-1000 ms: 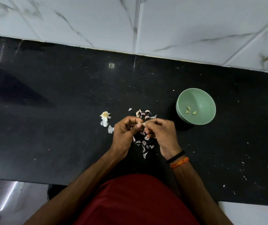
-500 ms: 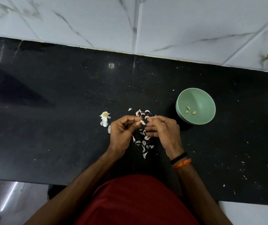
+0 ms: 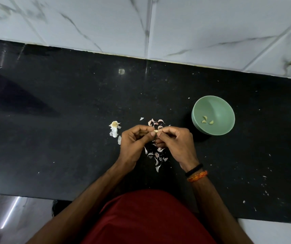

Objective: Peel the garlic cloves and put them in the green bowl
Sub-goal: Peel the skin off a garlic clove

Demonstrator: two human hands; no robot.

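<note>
A small pale garlic clove [image 3: 156, 131] sits between my two hands above the black counter [image 3: 70, 120]. My left hand [image 3: 135, 142] pinches it with thumb and curled fingers. My right hand [image 3: 175, 144] meets it from the right, fingertips curled onto the clove. Loose pinkish garlic skins [image 3: 156, 155] lie scattered under and beyond my hands. The green bowl [image 3: 225, 110] stands to the right of my hands, with three peeled cloves [image 3: 206, 120] at its bottom.
A garlic root stub with white skin [image 3: 114, 128] lies left of my left hand. White marble tiles [image 3: 141, 23] rise behind the counter. Small crumbs dot the counter at the right. The counter's front edge runs near my red-clothed body.
Both hands have closed together slightly around the clove, and the right fingertips now touch it. The bowl and the skins on the counter have stayed in place.
</note>
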